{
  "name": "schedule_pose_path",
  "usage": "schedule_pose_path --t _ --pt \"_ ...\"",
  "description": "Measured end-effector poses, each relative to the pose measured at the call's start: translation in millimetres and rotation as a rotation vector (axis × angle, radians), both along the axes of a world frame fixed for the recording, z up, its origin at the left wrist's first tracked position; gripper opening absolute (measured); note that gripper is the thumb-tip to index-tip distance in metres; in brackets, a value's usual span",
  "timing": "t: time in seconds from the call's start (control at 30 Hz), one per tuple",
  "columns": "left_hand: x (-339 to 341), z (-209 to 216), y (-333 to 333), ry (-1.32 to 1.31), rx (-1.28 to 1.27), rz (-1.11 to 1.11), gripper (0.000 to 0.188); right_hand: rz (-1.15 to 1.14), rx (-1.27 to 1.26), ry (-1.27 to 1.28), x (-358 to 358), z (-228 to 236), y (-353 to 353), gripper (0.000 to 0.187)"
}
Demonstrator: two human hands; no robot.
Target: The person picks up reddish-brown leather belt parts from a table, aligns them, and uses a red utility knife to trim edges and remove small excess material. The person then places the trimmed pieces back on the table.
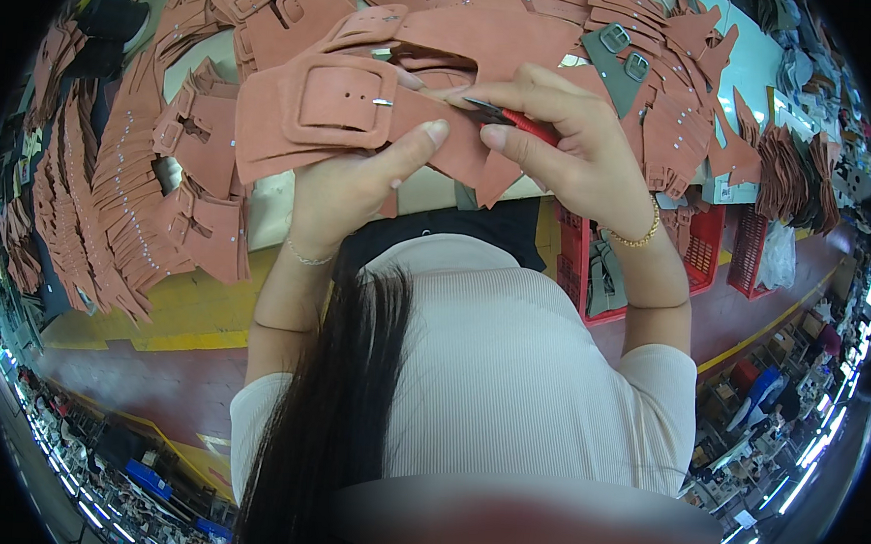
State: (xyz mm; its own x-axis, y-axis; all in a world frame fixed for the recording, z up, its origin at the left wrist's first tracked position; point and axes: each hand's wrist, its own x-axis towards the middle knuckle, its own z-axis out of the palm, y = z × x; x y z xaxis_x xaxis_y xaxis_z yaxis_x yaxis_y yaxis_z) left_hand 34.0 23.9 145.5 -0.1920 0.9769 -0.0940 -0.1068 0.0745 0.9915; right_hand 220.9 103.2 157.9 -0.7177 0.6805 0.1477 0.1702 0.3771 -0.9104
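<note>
A salmon-coloured leather piece [264,120] with a large covered square buckle [314,98] is raised in front of me. My left hand [346,191] is closed on its lower edge, the thumb lying on top and the other fingers mostly hidden behind it. In my right hand [595,147] is a pair of small thread snips [530,126] with red handles and dark blades. The blades point left, close against the upper edge of the leather. The right fingertips also meet the leather's edge there; exactly what they pinch is too small to tell.
Stacks of matching strapped pieces [130,172] cover the pale table's left side, with more [675,122] on the right. A green piece with metal buckles [619,67] lies right of my hands. Red plastic crates [703,245] stand below the right table edge.
</note>
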Motion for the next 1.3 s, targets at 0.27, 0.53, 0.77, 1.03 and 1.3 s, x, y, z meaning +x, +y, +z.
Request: schedule_pose_path --t 0.27,0.53,0.77,1.03,1.3 --pt "3 0 3 -0.022 0.090 0.092 0.033 -0.081 -0.528 0.113 1 -2 -3 0.029" --pt "-2 0 1 -0.014 -0.006 0.017 0.034 0.026 -0.205 0.019 2 1 2 0.033" --pt "3 -2 2 0.031 0.097 0.076 0.035 -0.023 -0.074 0.034 -2 -8 1 0.031" --pt "0 -1 5 0.013 0.043 0.066 0.034 -0.135 -0.439 0.199 -7 -14 -10 0.030" --pt "-1 0 3 -0.076 0.070 0.010 0.034 -0.071 -0.299 0.095 3 2 -1 0.032"
